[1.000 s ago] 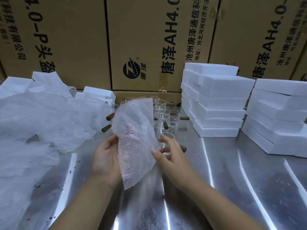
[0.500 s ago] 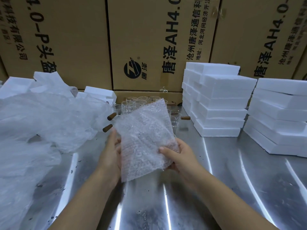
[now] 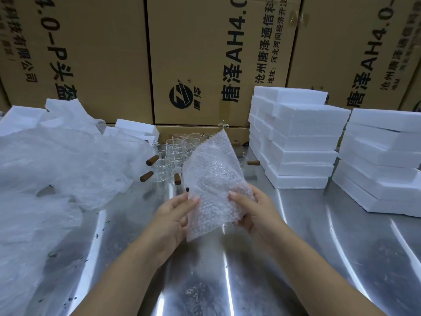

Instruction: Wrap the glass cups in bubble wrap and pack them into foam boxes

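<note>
Bubble wrap [image 3: 214, 185], knobbly translucent sheet, both hands

One second ago only the left hand [image 3: 173, 220] holds the bubble wrap [image 3: 214, 183], and the sheet hangs flat. The right hand [image 3: 257, 213] is reaching for the front one of the glass cups [image 3: 175, 153] on the desk [image 3: 296, 247]. Now both hands hold the bubble wrap, with the right thumb on top and the fingers under it. That front spot on the desk is bare. The sheet now bulges in the middle, and its top corner leans to the right.
</note>
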